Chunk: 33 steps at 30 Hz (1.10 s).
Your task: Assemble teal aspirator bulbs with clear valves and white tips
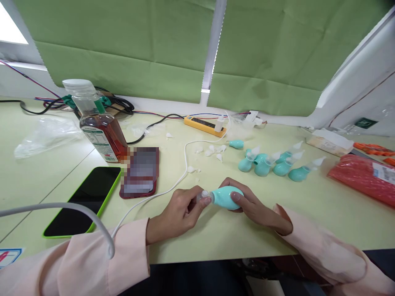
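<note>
My right hand [247,200] is wrapped round a turquoise rubber bulb [224,197], which lies sideways above the table's front part. At the bulb's left end, the thumb and fingers of my left hand [182,209] pinch a clear plastic nozzle piece [204,195] against its neck. Whether the piece is fully seated I cannot tell. Beyond my right hand stand several turquoise bulb syringes [263,165] with clear pointed tips. One bulb without a visible tip [236,144] lies behind them. Small white plastic pieces [212,150] are scattered farther back in the middle.
At left are a tall bottle of amber liquid [100,135], a phone in a green case [83,201] and a red-cased phone [140,172]. A white cable [185,164] crosses the table to a yellow power strip [203,125]. A red package [364,176] lies at right.
</note>
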Tool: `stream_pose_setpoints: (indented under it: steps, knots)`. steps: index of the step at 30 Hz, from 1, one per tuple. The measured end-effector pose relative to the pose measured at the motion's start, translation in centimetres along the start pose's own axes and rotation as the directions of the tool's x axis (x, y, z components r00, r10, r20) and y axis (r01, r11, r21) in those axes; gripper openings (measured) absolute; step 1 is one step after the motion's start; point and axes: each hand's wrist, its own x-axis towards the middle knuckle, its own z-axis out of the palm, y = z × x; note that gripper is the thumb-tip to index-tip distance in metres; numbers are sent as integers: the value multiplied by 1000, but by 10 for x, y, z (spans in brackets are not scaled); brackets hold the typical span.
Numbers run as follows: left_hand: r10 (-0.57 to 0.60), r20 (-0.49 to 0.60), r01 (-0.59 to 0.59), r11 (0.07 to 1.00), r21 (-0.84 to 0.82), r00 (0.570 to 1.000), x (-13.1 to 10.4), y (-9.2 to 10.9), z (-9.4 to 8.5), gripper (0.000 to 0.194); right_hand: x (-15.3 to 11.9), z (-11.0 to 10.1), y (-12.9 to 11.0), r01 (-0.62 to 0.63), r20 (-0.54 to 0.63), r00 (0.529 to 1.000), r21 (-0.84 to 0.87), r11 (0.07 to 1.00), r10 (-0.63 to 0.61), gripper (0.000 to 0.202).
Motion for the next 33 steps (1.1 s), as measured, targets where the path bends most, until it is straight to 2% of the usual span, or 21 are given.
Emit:
stream_pose_setpoints:
  steps: [4, 7, 10, 13, 14, 16, 18, 20, 22, 25, 28, 33]
  knots:
    - [-114, 76, 124, 983, -134, 991, 2, 0, -1, 30, -1, -5, -2, 80, -15, 996, -246, 966, -86, 31]
    - [-222, 197, 275, 910, -310, 955, 5, -3, -1, 34, -1, -8, -1, 112, 7, 993, -358, 927, -117, 31]
    - [-265, 352, 423, 743, -518, 898, 8, -7, -1, 35, -2, -11, 2, 131, 43, 991, -416, 900, -124, 30]
    - [-265, 523, 577, 517, -632, 810, 11, -9, -2, 35, -2, -14, 3, 163, 88, 986, -459, 874, -138, 30]
    - [-272, 554, 612, 457, -645, 787, 12, -9, -2, 35, -1, -15, 3, 168, 96, 986, -469, 867, -139, 30]
    - [-299, 545, 622, 402, -672, 783, 13, -10, 0, 33, 0, -17, 3, 161, 86, 987, -499, 851, -136, 29]
    - [-328, 477, 578, 420, -699, 815, 13, -11, 3, 31, 3, -18, 3, 156, 49, 987, -564, 811, -156, 30]
    - [-347, 408, 532, 465, -707, 845, 13, -13, 6, 31, 6, -20, 4, 211, 34, 967, -656, 725, -251, 39]
    - [-355, 373, 512, 506, -694, 857, 11, -15, 9, 32, 9, -20, 6, 286, 81, 936, -738, 611, -342, 43]
    - [-342, 347, 487, 568, -664, 873, 9, -14, 11, 32, 11, -18, 10, 311, 155, 933, -802, 510, -326, 32]
    - [-326, 272, 424, 648, -633, 905, 7, -11, 11, 31, 11, -9, 13, 228, 62, 948, -817, 529, -311, 25]
    - [-318, 137, 338, 755, -562, 938, 4, -10, 12, 32, 8, 11, 12, 63, -186, 945, -707, 705, -270, 27]
